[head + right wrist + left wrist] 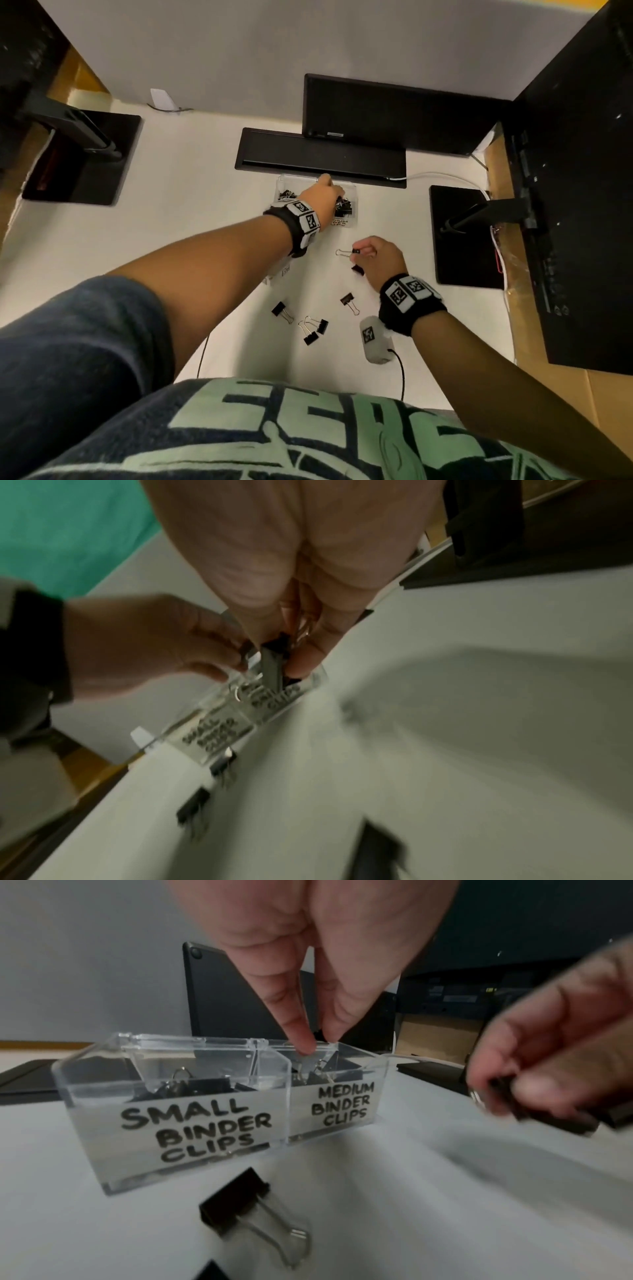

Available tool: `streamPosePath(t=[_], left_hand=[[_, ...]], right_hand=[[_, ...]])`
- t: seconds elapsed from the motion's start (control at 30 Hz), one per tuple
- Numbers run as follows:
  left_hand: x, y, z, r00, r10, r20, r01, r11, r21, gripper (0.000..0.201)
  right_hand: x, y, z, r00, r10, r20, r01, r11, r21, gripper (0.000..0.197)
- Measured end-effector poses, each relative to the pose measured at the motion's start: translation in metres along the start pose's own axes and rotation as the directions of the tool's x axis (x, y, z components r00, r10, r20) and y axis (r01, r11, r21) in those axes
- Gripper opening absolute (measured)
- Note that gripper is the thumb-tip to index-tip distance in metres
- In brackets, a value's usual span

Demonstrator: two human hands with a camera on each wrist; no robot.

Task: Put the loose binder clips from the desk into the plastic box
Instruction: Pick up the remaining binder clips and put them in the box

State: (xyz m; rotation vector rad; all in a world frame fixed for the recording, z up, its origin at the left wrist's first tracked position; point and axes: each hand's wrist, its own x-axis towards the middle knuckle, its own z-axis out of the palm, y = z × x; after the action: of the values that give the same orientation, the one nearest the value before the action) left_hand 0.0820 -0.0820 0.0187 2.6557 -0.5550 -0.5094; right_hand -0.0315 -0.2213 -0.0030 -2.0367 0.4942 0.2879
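Clear plastic box (pixel 219 1110) with two labelled compartments sits on the white desk (pixel 212 274), black clips inside. Left hand (pixel 320 198) reaches over the medium side, fingertips (pixel 304 1045) together, apparently pinching a clip's wire handle. Right hand (pixel 376 258) grips a binder clip (pixel 347 253) nearby; four loose clips (pixel 313 325) lie closer in.

Left arm stretched forward, left hand (pixel 322 197) with thumb and forefinger pointing down, tips close together, right hand (pixel 378 255) nearer the body, fingers curled in a pinch
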Motion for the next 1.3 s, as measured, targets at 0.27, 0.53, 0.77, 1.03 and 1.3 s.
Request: streamPosePath(t=[0.27, 0.53, 0.77, 1.03, 1.3], left_hand=[[0.002, -0.009, 0.006, 0.997, 0.071, 0.028, -0.076, 0.962, 0.263, 0.046], [-0.07, -0.043, 0.022, 1.0, 0.015, -0.013, -0.015, 0.999, -0.045, 0.036], [-0.133, -0.063, 0.048, 0.937, -0.001, 0.349, 0.009, 1.0, -0.022, 0.034], [-0.147, -0.062, 0.062, 0.919, 0.053, 0.391, -0.092, 0.992, 0.082, 0.034], [-0.152, -0.061, 0.066, 0.937, 0.001, 0.349, -0.049, 0.991, 0.127, 0.027]], right_hand=[[0.063, -0.05, -0.016, 0.986, -0.103, -0.128, 0.093, 0.992, -0.08, 0.014], [0.091, -0.079, 0.013, 0.962, -0.273, 0.018, 0.258, 0.881, -0.398, 0.017], [0.073, -0.069, 0.017, 0.926, -0.368, 0.086, 0.366, 0.819, -0.442, 0.026], [0.01, -0.02, 0.02, 0.911, -0.339, 0.236, 0.413, 0.778, -0.473, 0.025], [-0.029, 0.035, 0.023, 0.941, -0.068, 0.331, 0.272, 0.732, -0.624, 0.024]])
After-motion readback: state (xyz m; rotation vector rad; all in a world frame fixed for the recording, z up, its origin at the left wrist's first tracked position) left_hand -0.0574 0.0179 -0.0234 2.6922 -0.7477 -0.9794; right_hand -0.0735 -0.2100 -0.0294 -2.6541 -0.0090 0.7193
